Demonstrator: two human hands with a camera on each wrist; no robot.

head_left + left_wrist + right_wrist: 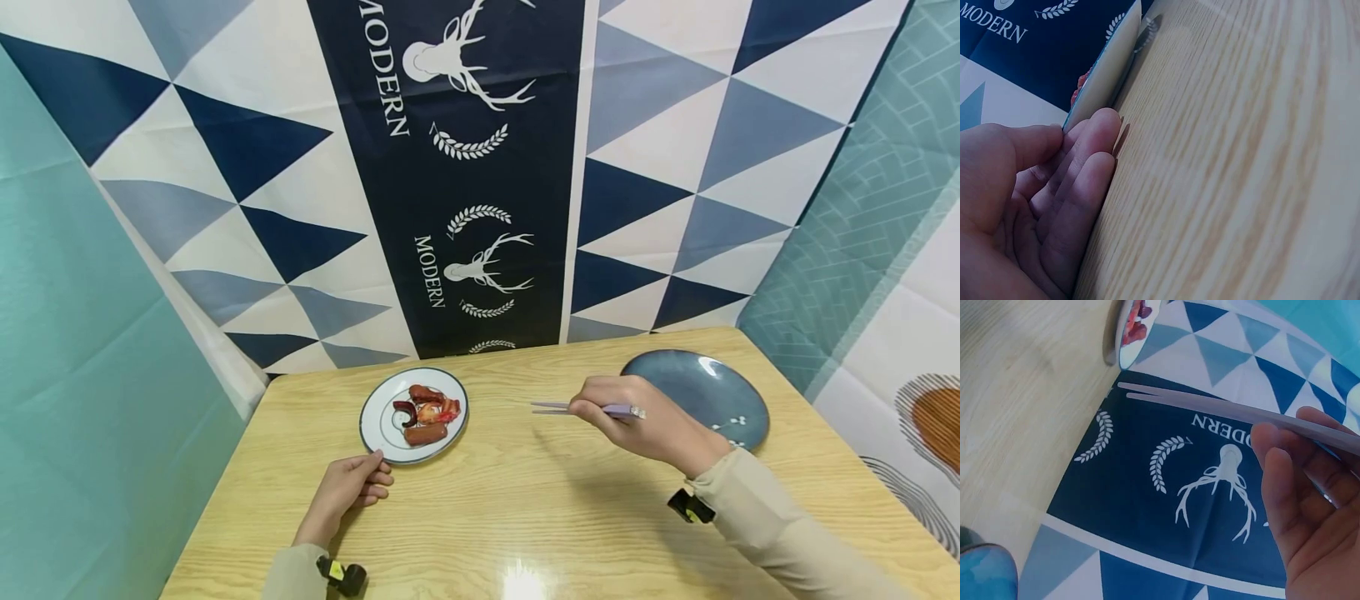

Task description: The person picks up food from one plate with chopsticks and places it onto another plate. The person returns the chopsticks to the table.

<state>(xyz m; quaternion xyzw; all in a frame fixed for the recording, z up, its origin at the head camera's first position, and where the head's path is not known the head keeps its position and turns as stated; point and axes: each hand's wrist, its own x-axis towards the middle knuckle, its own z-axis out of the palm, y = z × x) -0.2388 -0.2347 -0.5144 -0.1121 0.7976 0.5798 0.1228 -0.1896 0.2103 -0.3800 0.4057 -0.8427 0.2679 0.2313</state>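
A white plate point(381, 444) with a dark blue rim holds several pieces of reddish-brown food point(425, 434) that look like sausage, one curved and darker, plus an orange-red piece point(431, 413). My left hand point(347, 492) pinches the plate's near edge, thumb at the rim and fingers below; the left wrist view shows the plate point(1100, 78) edge-on and tilted. A pair of pale lilac chopsticks point(621, 411) is held in my right hand point(645, 419), above the table. Their tips point(1129, 395) point left, close together, with nothing between them.
A large blue-grey plate point(675, 383) with small white blossoms stands at the right, partly behind my right hand. The wooden table point(495, 517) ends at a patterned cloth backdrop point(487, 183). Teal cloth point(75, 375) hangs along the left side.
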